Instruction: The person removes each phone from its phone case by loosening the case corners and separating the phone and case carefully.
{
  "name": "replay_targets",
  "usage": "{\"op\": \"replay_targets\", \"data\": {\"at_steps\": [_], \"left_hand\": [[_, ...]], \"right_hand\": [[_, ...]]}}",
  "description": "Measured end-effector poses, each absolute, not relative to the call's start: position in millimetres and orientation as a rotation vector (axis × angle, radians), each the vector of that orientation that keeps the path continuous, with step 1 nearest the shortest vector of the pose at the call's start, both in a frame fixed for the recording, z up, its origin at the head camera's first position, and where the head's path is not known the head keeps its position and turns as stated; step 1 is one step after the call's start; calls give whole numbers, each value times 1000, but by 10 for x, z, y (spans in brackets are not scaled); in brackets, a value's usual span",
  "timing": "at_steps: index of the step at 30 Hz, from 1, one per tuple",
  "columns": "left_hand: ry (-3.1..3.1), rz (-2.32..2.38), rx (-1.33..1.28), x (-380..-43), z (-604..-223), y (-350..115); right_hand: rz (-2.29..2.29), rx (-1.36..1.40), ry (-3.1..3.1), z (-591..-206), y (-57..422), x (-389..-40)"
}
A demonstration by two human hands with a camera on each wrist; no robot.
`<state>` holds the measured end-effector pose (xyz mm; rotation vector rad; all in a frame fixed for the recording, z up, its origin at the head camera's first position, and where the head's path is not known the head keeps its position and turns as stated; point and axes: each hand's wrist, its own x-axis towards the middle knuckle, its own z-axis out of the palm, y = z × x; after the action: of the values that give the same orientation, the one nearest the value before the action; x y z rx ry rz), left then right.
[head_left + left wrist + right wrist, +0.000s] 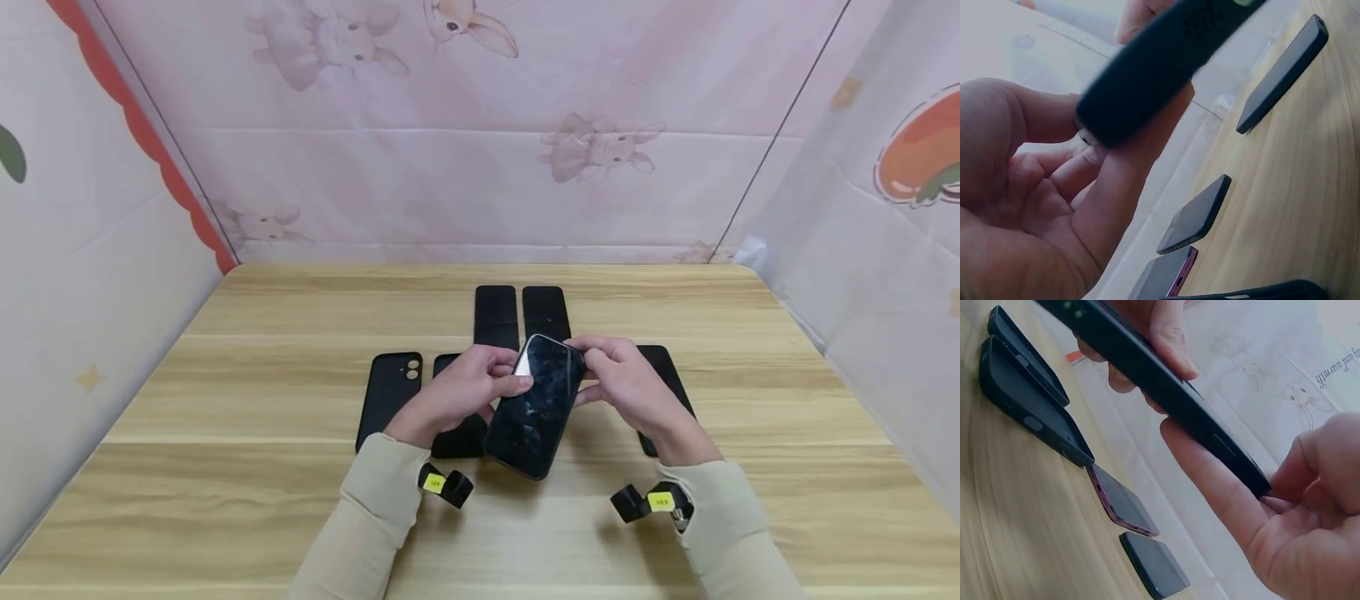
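Between both hands a phone in a dark case [534, 408] is held tilted above the table, its smudged glass screen facing up. My left hand [471, 385] grips its left edge, with the thumb over the screen. At the upper right corner my right hand [633, 390] pinches the rim. The right wrist view shows the dark side [1179, 406] of the held phone with a slot-like button, fingers of both hands along it. Its end with small holes [1147, 75] shows in the left wrist view. How fully the case sits around the phone, I cannot tell.
An empty black case [388, 400] with camera holes lies at left; another case [459, 437] is partly behind my left hand. Two dark phones [495, 312] lie side by side at the back. Another phone [663, 375] lies at right, partly behind my right forearm.
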<state>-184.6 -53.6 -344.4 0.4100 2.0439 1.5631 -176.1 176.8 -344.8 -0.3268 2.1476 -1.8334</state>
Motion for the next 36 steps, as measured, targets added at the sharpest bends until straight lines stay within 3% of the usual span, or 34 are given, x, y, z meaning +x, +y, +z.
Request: {"op": "replay_targets", "data": {"at_steps": [30,36], "left_hand": [[1904,1663,515,-1924,-3589,-622],[1798,1795,514,-1957,-3570,-702]], "right_hand": [[-2117,-271,1915,-3441,1721,-1732],[-2205,-419,1749,-3345,1755,-1693]]}}
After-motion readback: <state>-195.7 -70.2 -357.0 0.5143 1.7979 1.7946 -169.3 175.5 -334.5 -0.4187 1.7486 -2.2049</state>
